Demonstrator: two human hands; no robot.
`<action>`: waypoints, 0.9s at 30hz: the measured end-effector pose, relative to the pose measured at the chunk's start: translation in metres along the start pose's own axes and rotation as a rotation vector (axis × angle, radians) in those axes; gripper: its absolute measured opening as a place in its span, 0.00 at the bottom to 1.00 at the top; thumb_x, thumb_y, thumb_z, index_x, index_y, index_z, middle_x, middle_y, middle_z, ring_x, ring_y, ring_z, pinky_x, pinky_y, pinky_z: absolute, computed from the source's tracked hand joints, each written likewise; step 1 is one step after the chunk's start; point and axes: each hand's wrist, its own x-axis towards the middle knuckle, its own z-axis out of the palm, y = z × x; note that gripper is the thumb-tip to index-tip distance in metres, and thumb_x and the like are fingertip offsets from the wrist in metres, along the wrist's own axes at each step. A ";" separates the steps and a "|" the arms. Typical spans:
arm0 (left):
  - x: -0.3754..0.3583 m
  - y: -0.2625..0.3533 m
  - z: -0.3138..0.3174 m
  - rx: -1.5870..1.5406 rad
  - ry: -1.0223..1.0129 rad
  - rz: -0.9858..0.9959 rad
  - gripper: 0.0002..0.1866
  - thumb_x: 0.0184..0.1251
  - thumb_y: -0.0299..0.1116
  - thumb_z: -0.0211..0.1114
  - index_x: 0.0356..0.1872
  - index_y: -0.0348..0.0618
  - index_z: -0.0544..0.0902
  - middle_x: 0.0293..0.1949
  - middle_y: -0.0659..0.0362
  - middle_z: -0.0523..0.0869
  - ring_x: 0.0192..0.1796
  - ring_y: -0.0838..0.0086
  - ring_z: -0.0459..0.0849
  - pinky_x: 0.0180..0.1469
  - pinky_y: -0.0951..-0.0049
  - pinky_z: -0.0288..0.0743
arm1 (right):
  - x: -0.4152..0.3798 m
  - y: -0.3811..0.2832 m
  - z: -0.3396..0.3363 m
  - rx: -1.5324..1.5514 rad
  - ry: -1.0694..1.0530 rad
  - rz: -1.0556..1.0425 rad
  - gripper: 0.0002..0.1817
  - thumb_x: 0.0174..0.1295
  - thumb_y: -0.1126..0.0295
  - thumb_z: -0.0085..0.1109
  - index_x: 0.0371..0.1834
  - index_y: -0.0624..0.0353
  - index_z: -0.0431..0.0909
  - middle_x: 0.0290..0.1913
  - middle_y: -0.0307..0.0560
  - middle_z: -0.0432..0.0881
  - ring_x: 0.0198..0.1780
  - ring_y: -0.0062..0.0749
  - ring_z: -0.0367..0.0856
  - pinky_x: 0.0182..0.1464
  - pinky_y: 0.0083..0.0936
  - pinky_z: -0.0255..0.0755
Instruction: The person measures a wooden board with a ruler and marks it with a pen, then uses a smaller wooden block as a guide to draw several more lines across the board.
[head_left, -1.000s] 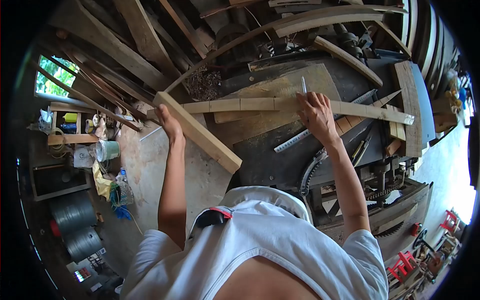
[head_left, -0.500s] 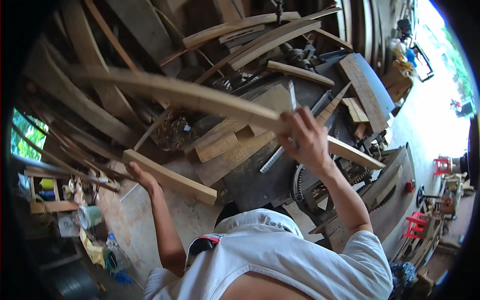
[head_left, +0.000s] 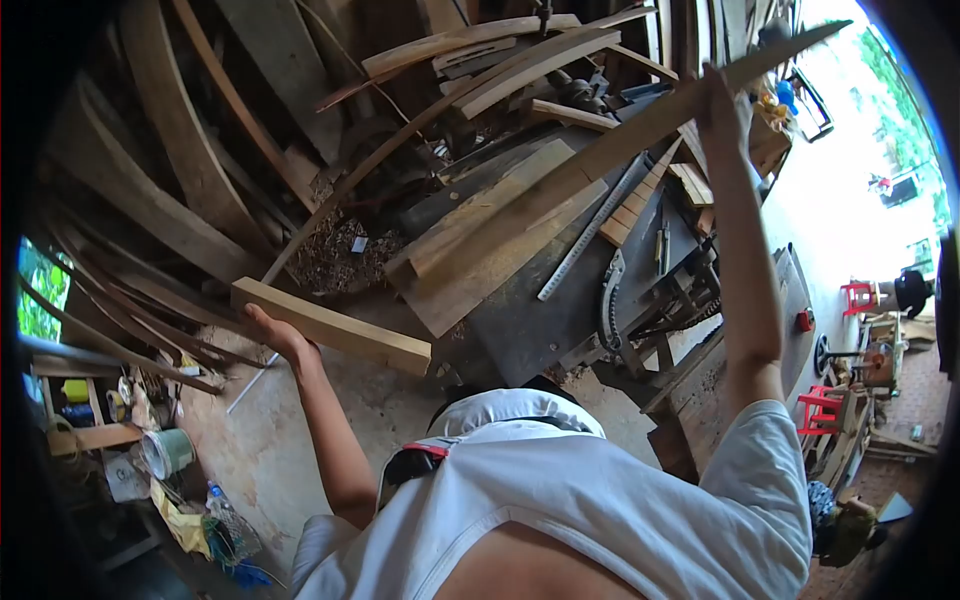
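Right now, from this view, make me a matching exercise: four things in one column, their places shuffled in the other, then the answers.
Things:
1. Short wooden block
2. Long wooden piece
3. Ruler
4. Bucket

Places:
A. Lying on the dark work surface
B. In the right hand
C. Low on the picture's left side
D. In the left hand

Pairs: 1-D, 2-B, 3-A, 4-C

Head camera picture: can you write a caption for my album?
At the workshop, the left hand holds a short wooden block, the right hand a long board.
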 end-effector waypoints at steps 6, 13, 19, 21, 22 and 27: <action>0.024 -0.004 -0.065 -0.012 0.045 0.061 0.35 0.80 0.53 0.47 0.76 0.41 0.55 0.74 0.47 0.61 0.72 0.56 0.66 0.72 0.58 0.61 | -0.051 0.128 -0.040 -0.180 0.469 0.318 0.21 0.56 0.59 0.70 0.46 0.59 0.75 0.36 0.46 0.80 0.34 0.35 0.81 0.27 0.32 0.75; -0.006 0.033 -0.082 0.034 0.169 -0.046 0.35 0.80 0.56 0.42 0.76 0.42 0.56 0.74 0.46 0.63 0.72 0.55 0.67 0.73 0.54 0.63 | -0.087 0.218 -0.068 -0.376 0.565 0.563 0.24 0.57 0.57 0.74 0.47 0.62 0.75 0.37 0.45 0.81 0.36 0.37 0.81 0.32 0.37 0.77; -0.030 0.044 -0.065 0.045 0.231 -0.071 0.35 0.80 0.56 0.41 0.77 0.45 0.55 0.75 0.48 0.62 0.72 0.55 0.67 0.72 0.56 0.64 | -0.086 0.221 -0.056 -0.705 0.664 0.450 0.35 0.55 0.53 0.75 0.58 0.65 0.71 0.53 0.58 0.82 0.53 0.51 0.83 0.53 0.43 0.78; -0.028 0.036 -0.064 0.035 0.222 -0.061 0.35 0.80 0.57 0.43 0.77 0.44 0.56 0.75 0.48 0.62 0.73 0.56 0.66 0.73 0.56 0.62 | -0.083 0.232 -0.063 -0.883 0.708 0.394 0.38 0.54 0.50 0.75 0.59 0.68 0.71 0.56 0.63 0.81 0.58 0.54 0.81 0.60 0.40 0.74; -0.024 0.031 -0.065 0.035 0.197 -0.055 0.36 0.80 0.57 0.43 0.77 0.44 0.56 0.75 0.48 0.62 0.73 0.56 0.66 0.73 0.57 0.61 | -0.088 0.226 -0.062 -0.835 0.638 0.438 0.40 0.56 0.48 0.71 0.60 0.70 0.70 0.59 0.66 0.77 0.64 0.57 0.73 0.67 0.44 0.66; -0.016 0.019 -0.056 0.001 0.139 -0.077 0.35 0.78 0.59 0.47 0.75 0.45 0.61 0.71 0.51 0.68 0.70 0.58 0.70 0.70 0.59 0.66 | -0.096 0.224 -0.053 -0.813 0.707 0.570 0.39 0.56 0.45 0.69 0.59 0.68 0.72 0.58 0.66 0.75 0.60 0.59 0.77 0.63 0.47 0.71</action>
